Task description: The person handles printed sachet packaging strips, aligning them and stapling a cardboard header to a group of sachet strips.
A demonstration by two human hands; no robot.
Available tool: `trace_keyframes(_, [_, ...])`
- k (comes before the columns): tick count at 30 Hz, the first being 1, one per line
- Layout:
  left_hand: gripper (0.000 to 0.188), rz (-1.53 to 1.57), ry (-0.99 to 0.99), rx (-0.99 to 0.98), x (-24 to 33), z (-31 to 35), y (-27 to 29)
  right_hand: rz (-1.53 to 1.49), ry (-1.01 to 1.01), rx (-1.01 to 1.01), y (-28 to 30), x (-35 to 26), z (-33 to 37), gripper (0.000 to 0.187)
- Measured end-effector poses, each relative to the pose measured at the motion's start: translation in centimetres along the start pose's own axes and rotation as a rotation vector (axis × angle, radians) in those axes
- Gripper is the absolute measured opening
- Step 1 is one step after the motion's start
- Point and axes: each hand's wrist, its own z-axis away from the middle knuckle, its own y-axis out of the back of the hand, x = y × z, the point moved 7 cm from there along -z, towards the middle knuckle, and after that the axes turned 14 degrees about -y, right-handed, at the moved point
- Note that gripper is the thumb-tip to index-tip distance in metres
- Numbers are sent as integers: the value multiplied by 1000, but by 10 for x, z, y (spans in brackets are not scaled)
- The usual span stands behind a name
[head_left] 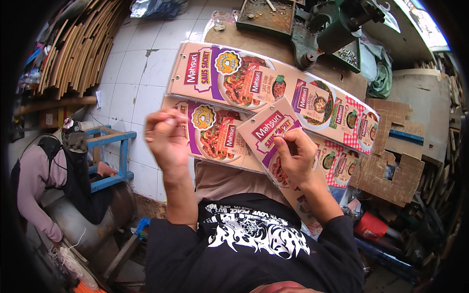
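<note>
A narrow printed display panel slants across the others toward my body. My right hand is over its upper part, thumb and fingers closed in a pinch; what is between them is too small to make out. My left hand is raised beside the left end of a lower panel, its fingers curled together and blurred by motion. Whether it holds anything is hidden. Farther off lies a long stack of matching panels, peach and purple with food pictures and metal eyelets at the left end.
A dark green hand press stands at the far side of the bench, between a shallow metal tray and a tray of small metal parts. Cut cardboard lies at the right. A blue-framed stool and another person's sleeve are at the left.
</note>
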Motion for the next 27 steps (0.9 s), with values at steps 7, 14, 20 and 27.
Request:
trace_keyframes(7, [24, -973, -235, 107, 48, -70, 80, 1, 25, 1, -1, -1, -1, 8])
trace_keyframes(14, [32, -1421, -22, -149, 37, -86, 94, 7, 19, 3, -1, -2, -1, 8])
trace_keyframes(20, [36, -1842, -553, -505, 44, -86, 35, 12, -4, -2, -2, -2, 0, 8])
trace_keyframes(27, [40, -1563, -567, -836, 30, -51, -63, 0, 6, 15, 0, 0, 0, 8])
